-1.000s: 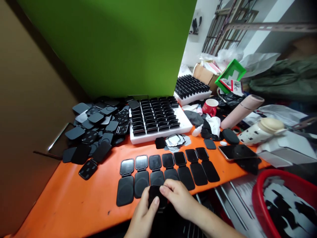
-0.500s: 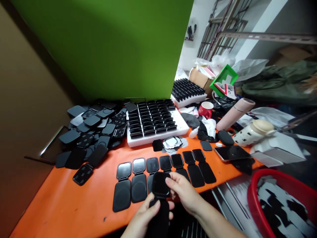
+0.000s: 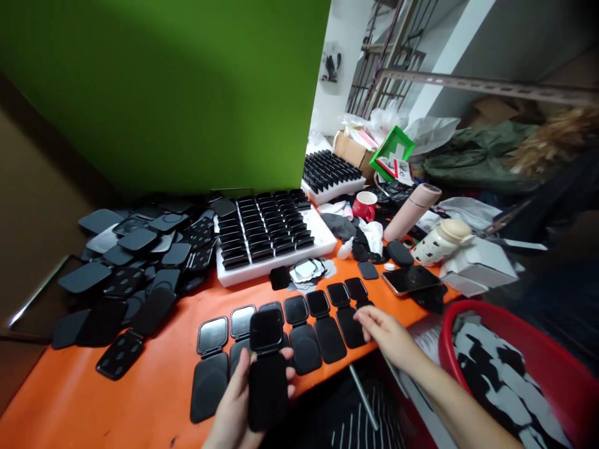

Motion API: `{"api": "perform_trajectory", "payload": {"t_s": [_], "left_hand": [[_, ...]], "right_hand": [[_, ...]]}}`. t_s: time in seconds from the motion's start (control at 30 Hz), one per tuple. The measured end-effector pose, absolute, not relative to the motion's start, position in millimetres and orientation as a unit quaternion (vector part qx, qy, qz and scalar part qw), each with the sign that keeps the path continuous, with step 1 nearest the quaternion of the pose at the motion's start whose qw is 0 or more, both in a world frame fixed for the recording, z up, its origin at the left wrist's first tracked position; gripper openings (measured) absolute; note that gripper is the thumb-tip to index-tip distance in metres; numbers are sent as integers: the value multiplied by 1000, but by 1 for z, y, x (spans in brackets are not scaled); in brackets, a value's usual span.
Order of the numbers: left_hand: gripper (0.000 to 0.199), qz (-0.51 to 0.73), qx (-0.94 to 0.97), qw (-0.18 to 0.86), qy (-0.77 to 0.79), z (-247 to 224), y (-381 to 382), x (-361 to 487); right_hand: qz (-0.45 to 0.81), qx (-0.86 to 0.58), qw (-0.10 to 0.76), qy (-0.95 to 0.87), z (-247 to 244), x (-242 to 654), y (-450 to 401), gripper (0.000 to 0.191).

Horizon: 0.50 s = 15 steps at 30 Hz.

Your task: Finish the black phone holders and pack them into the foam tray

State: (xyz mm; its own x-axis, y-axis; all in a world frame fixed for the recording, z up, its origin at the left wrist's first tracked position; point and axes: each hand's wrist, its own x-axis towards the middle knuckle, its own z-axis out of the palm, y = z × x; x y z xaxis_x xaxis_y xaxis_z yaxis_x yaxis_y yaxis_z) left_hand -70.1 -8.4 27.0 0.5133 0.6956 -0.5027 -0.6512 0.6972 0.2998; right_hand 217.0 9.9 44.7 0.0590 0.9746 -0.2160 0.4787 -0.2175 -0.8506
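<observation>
My left hand [image 3: 236,399] holds up a black hinged two-panel piece [image 3: 267,386], opened out. Its glossy square panel is at the top, and the matte longer panel lies against my palm and fingers. To the right, my right hand [image 3: 388,333] has its fingertips pinched together over the right end of a row of similar hinged pieces. Whether anything thin is between those fingertips cannot be made out. The row of opened pieces [image 3: 306,349] lies along the table's near side, glossy squares pointing away from me. My left hand and its piece partly cover the row.
A heap of dark panels [image 3: 140,240] lies at left. Behind the row stand a white foam tray [image 3: 276,259] of upright black pieces and some silvery plates [image 3: 306,269]. At right are a phone [image 3: 397,282], a red mug [image 3: 364,206], bottles and a red tub [image 3: 449,349].
My right hand has left the held piece and moved right, over the row's end. My left hand keeps hold of the piece. The whole view has shifted, so the table appears further left.
</observation>
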Motion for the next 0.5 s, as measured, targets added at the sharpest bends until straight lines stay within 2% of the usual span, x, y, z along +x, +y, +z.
{"api": "perform_trajectory", "payload": {"t_s": [0.17, 0.33, 0.5], "left_hand": [[51, 374, 50, 865, 330, 25, -15, -61], [59, 382, 82, 864, 318, 17, -18, -65], [63, 365, 99, 877, 297, 4, -19, -68]], "right_hand": [[282, -712, 320, -558, 62, 263, 58, 30], [176, -735, 279, -593, 74, 286, 141, 32], [131, -747, 222, -613, 70, 291, 224, 22]]}}
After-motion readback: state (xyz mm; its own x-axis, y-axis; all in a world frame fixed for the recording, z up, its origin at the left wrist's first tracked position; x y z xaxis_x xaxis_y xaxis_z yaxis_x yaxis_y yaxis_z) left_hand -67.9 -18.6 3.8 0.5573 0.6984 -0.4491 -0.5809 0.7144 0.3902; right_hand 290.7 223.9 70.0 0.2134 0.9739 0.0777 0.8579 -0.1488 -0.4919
